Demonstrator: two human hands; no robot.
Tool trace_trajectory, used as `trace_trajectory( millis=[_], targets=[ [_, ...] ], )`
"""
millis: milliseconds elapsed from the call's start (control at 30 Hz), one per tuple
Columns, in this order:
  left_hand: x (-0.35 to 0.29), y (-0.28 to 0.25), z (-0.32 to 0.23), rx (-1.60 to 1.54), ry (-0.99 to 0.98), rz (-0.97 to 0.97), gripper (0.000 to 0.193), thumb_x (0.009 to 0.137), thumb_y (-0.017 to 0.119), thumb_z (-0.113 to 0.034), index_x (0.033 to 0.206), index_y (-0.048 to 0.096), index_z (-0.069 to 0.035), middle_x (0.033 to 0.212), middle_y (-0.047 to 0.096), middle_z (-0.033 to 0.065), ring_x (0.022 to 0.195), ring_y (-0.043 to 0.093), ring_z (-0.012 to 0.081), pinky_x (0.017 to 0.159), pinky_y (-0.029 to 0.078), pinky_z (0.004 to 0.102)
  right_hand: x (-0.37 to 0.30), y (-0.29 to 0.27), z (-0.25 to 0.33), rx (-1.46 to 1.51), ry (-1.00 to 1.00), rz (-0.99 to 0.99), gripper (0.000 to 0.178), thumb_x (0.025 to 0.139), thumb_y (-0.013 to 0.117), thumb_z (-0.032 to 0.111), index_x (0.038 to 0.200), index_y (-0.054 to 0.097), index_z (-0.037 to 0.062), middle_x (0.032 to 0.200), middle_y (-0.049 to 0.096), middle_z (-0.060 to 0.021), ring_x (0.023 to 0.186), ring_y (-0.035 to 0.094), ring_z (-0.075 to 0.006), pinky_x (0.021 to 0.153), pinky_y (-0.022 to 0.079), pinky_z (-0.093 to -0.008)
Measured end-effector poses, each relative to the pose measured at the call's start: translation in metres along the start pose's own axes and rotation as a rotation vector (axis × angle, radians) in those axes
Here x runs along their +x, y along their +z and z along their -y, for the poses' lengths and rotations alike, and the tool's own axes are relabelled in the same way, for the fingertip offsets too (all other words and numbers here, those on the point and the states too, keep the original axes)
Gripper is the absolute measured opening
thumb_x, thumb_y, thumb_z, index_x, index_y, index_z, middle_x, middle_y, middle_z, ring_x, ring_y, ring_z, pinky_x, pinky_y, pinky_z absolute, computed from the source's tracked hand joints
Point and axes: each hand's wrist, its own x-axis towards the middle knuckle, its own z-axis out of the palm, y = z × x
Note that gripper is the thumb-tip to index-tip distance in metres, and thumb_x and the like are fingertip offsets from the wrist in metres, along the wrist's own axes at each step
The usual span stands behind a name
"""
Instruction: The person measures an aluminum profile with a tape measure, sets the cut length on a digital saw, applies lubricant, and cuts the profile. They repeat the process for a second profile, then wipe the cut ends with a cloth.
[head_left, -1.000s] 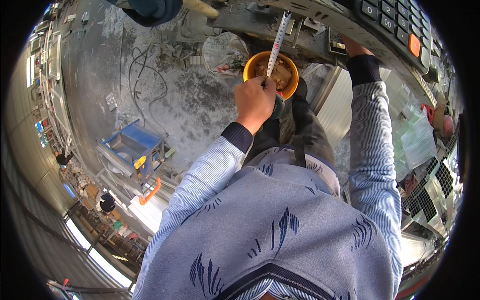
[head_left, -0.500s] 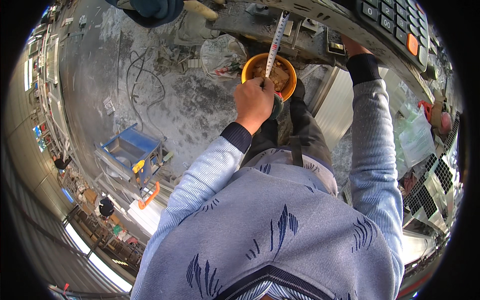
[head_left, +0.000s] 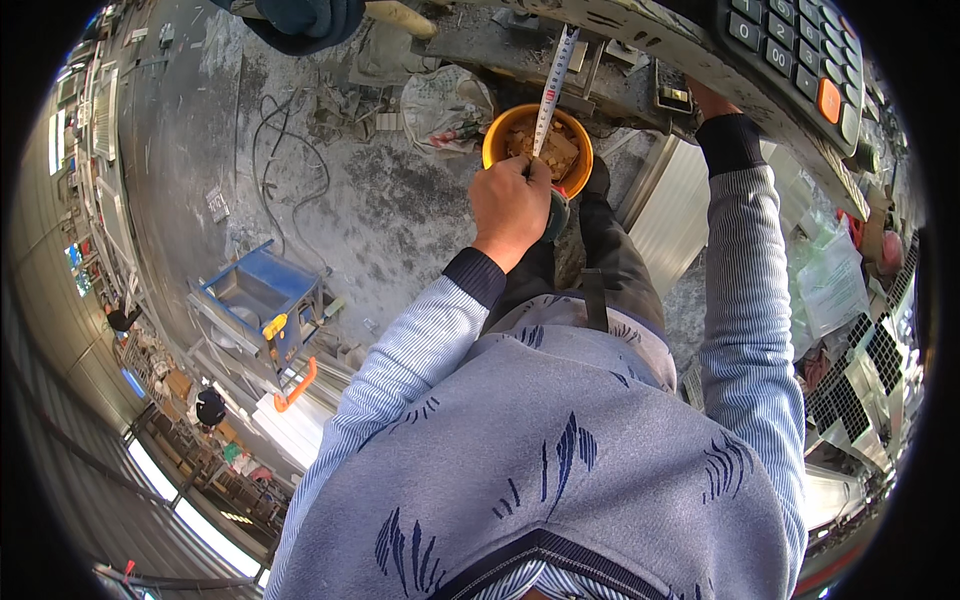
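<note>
My left hand (head_left: 510,208) is closed around a tape measure (head_left: 557,215), whose dark, rounded case shows beside the fingers. From it the pale blade (head_left: 552,92) runs forward to the edge of the workbench (head_left: 470,45), passing over a yellow bucket (head_left: 490,145) of brownish scraps. My right hand (head_left: 712,98) reaches under or behind a long, worn beam (head_left: 660,28) at the upper right. Its fingers are hidden there, so what it touches does not show.
A large-keyed calculator (head_left: 795,55) lies on the beam. Pale metal profiles (head_left: 665,215) stand right of my legs, with plastic sheeting (head_left: 828,285) beyond. On the left are a blue-framed machine (head_left: 265,285) with an orange handle (head_left: 297,385) and a looped cable (head_left: 265,150) on the dusty floor.
Both hands stay nearly in place, the left still on the tape measure. The blade lies as before; only the view has shifted slightly.
</note>
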Motion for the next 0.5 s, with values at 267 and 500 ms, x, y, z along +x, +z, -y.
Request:
trace_trajectory(
  millis=[267, 500],
  targets=[
    [-0.0002, 0.0013, -0.0005, 0.020, 0.013, -0.043, 0.031, 0.091, 0.062, -0.024, 0.076, 0.071, 0.002, 0.062, 0.061, 0.0226, 0.062, 0.063, 0.0433, 0.059, 0.049, 0.0491, -0.0023, -0.0017, 0.0000, -0.006, -0.002, -0.002, 0.045, 0.101, 0.052, 0.040, 0.134, 0.060, 0.0101, 0.134, 0.063, -0.0130, 0.122, 0.061, -0.0308, 0.102, 0.049, -0.0470],
    [0.0002, 0.0037, 0.0027, 0.034, 0.010, -0.048, 0.032, 0.091, 0.063, -0.023, 0.073, 0.069, 0.002, 0.060, 0.060, 0.0218, 0.061, 0.062, 0.0430, 0.058, 0.048, 0.0491, -0.0008, -0.0025, 0.0008, -0.010, -0.001, -0.004, 0.045, 0.101, 0.052, 0.040, 0.134, 0.060, 0.0100, 0.134, 0.063, -0.0130, 0.122, 0.061, -0.0305, 0.102, 0.049, -0.0469]
  ],
)
